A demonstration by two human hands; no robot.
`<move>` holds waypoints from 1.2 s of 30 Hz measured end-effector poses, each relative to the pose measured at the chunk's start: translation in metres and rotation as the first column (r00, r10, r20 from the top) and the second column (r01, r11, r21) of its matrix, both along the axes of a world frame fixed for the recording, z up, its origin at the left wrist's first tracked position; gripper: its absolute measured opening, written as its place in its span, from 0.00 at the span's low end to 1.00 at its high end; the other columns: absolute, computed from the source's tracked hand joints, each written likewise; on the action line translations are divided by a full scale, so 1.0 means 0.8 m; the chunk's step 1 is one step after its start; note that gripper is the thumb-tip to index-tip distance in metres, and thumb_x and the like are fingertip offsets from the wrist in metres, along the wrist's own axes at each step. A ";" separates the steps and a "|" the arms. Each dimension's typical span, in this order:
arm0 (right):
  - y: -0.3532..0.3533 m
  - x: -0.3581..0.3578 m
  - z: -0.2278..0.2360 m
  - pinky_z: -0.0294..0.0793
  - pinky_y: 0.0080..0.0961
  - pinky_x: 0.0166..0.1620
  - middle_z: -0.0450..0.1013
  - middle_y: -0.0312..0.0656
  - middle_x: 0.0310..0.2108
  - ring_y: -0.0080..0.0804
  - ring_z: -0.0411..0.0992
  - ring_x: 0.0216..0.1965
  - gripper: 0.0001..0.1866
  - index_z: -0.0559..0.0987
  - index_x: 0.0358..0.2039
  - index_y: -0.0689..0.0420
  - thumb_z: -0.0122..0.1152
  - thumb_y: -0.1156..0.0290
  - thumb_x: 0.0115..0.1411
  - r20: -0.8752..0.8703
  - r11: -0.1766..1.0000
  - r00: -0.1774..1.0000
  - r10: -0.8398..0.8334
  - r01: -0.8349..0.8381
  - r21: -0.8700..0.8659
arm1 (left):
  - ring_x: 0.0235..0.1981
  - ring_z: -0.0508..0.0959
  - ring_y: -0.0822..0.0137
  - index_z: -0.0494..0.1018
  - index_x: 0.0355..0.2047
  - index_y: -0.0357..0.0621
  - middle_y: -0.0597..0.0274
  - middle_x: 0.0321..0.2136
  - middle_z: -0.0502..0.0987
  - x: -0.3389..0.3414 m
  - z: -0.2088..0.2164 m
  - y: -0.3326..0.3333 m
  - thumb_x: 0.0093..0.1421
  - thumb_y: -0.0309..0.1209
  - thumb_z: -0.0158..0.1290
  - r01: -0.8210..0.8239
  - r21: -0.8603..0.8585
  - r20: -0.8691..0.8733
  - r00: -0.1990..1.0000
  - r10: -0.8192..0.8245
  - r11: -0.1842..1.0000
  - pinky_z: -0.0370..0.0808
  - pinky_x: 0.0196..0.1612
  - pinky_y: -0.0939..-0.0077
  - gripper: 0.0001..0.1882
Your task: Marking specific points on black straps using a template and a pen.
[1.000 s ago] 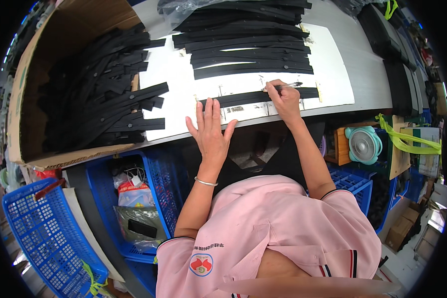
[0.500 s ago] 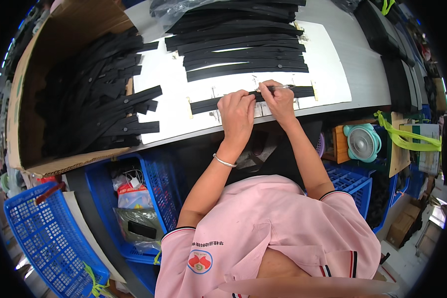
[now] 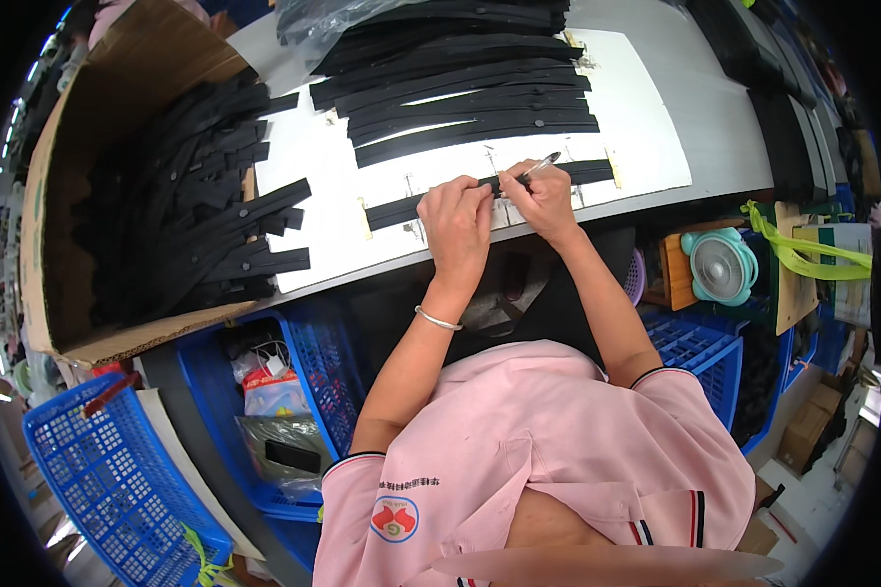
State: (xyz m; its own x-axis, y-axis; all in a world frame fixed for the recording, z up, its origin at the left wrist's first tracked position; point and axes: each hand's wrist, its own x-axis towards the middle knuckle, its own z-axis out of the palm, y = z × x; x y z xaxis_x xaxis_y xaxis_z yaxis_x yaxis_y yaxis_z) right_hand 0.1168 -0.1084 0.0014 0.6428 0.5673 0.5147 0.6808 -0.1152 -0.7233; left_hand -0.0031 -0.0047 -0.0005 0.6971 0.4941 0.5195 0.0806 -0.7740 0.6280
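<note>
A black fabric strip (image 3: 589,173) lies lengthwise on a white board (image 3: 644,127), near the table's front edge. The fingers of my left hand (image 3: 456,227) are bent together and press on the strip around its middle; their tips are partly hidden. Just to the right, my right hand (image 3: 546,207) is closed around a pen (image 3: 541,165). The pen's clear end tilts up to the right, while its tip is hidden by the fingers at the strip. Several more black strips (image 3: 475,110) lie in rows behind, on the far part of the board.
A cardboard box (image 3: 41,215) heaped with black strips stands at the left, some strips overhanging the board. Blue plastic baskets (image 3: 108,479) sit at the lower left. A turquoise fan (image 3: 722,269) stands at the right, below table level. Clear plastic film (image 3: 338,29) lies at the back.
The pen has swung from nearly level to a steeper tilt in my right hand. Both hands appear slightly further left and lower as the whole view shifts a little; my left hand remains on the strip.
</note>
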 end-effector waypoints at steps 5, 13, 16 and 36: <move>-0.002 0.002 -0.004 0.68 0.31 0.25 0.78 0.40 0.21 0.38 0.72 0.19 0.12 0.77 0.17 0.62 0.67 0.74 0.56 0.038 1.000 0.999 -0.011 0.011 0.013 | 0.44 0.76 0.61 0.82 0.35 0.44 0.65 0.39 0.80 0.002 0.002 -0.001 0.55 0.26 0.65 0.013 0.012 -0.010 1.000 -0.013 1.000 0.66 0.51 0.64 0.07; -0.026 0.005 0.011 0.71 0.25 0.27 0.79 0.41 0.21 0.28 0.74 0.21 0.11 0.79 0.21 0.64 0.63 0.75 0.60 -0.289 0.996 0.957 0.040 -0.017 0.084 | 0.44 0.75 0.60 0.81 0.35 0.43 0.65 0.39 0.79 0.000 0.002 -0.001 0.57 0.26 0.64 0.017 0.034 -0.057 0.998 -0.015 0.999 0.66 0.51 0.63 0.06; -0.060 0.027 0.020 0.70 0.17 0.29 0.78 0.37 0.23 0.16 0.72 0.24 0.10 0.81 0.28 0.65 0.57 0.76 0.65 -0.518 0.974 0.855 -0.002 0.118 0.191 | 0.44 0.75 0.61 0.81 0.35 0.43 0.65 0.40 0.79 0.001 0.002 -0.002 0.58 0.26 0.63 0.014 0.043 -0.064 0.998 -0.011 0.999 0.66 0.52 0.64 0.05; -0.096 0.081 -0.014 0.68 0.23 0.25 0.76 0.41 0.20 0.20 0.70 0.20 0.13 0.83 0.31 0.64 0.62 0.66 0.66 -0.359 0.974 0.906 -0.226 0.224 -0.048 | 0.45 0.74 0.58 0.82 0.36 0.39 0.62 0.40 0.78 0.103 0.004 -0.072 0.54 0.25 0.64 0.232 -0.009 -0.005 0.973 -0.232 0.973 0.66 0.53 0.61 0.08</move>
